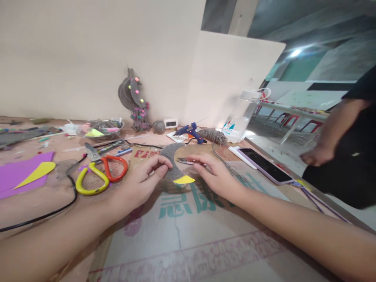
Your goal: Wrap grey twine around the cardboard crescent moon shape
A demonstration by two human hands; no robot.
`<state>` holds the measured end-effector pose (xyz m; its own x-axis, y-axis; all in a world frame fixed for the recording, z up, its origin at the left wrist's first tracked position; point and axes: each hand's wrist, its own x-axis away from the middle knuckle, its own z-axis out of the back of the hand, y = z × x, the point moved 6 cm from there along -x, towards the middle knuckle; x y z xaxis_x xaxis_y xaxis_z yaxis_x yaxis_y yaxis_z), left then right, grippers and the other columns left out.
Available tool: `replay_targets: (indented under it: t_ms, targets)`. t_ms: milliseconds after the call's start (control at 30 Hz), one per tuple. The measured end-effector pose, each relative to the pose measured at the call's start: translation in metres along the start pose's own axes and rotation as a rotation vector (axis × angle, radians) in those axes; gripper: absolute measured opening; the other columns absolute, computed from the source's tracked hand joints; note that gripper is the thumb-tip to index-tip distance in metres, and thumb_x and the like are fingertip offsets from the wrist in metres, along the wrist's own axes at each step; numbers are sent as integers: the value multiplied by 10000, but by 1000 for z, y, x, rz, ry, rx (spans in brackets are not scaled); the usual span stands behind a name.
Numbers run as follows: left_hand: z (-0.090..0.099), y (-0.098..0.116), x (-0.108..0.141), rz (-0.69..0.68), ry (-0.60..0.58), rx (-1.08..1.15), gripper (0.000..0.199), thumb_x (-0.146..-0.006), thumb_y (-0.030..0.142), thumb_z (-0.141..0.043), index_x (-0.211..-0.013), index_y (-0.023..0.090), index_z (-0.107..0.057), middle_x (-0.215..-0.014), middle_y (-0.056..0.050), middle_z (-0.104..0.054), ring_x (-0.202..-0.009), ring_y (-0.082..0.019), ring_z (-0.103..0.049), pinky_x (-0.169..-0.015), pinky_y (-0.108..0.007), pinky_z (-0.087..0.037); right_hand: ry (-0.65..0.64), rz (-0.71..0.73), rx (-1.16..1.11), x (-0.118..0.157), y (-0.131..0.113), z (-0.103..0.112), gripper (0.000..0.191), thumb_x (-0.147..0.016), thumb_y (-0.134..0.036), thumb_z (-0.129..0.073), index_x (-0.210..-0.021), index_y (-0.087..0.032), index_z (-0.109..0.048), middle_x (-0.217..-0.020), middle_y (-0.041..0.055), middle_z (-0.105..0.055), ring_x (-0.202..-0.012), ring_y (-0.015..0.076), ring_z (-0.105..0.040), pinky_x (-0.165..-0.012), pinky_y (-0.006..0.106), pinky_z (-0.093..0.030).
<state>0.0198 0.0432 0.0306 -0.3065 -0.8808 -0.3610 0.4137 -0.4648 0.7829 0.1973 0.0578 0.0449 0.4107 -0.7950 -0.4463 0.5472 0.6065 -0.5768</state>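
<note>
Between the thumb and fingers of my left hand (154, 172) is a crescent (174, 158) wrapped in grey yarn, held upright above the board. A yellow piece (184, 179) shows at its lower end. My right hand (213, 172) is just right of the crescent, with its fingers closed around small pointed snips (184, 161). The blades point left toward the crescent, and the fingers hide most of the handles. Large scissors (101, 168) with one yellow and one orange handle lie left of my left hand.
A blue glue gun (190, 132), grey yarn (216, 136) and a clear jug (237, 117) stand behind. A phone (264, 165) lies right. Purple sheets (17, 174) and a black cable (44, 216) lie left. A crescent decoration (132, 94) leans at the wall. Another person's arm (337, 129) shows right.
</note>
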Motion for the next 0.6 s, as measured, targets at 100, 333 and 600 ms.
replay_targets:
  t_ms: [100,333,600]
  targets:
    - [2,-2,-2,-12,8,-13,171,-891,293,-377,-906,231,-535,-842,8,-535,-814,-147,-503,-687,-250,-392,68,-56,-61,0,0,5,251,-885,-265,-437,-1086,-197,-573,-1081,71,-610,-1013,179,-546,-877,357,-421]
    - [2,2,-1,-68,-21,-30,176,-888,265,-372,-902,227,-543,-855,2,-562,-831,-153,-517,-733,-270,-407,-184,30,-51,4,-10,-15,148,-784,-308,-600,-888,-203,-619,-941,45,-620,-929,180,-552,-856,341,-424]
    - [-2,8,0,-117,-39,-148,298,-745,301,-618,-1012,233,-504,-999,-21,-569,-949,-188,-528,-842,-319,-414,-209,-55,-70,4,0,-17,102,-817,-281,-547,-791,-189,-581,-850,28,-601,-850,162,-559,-798,306,-431]
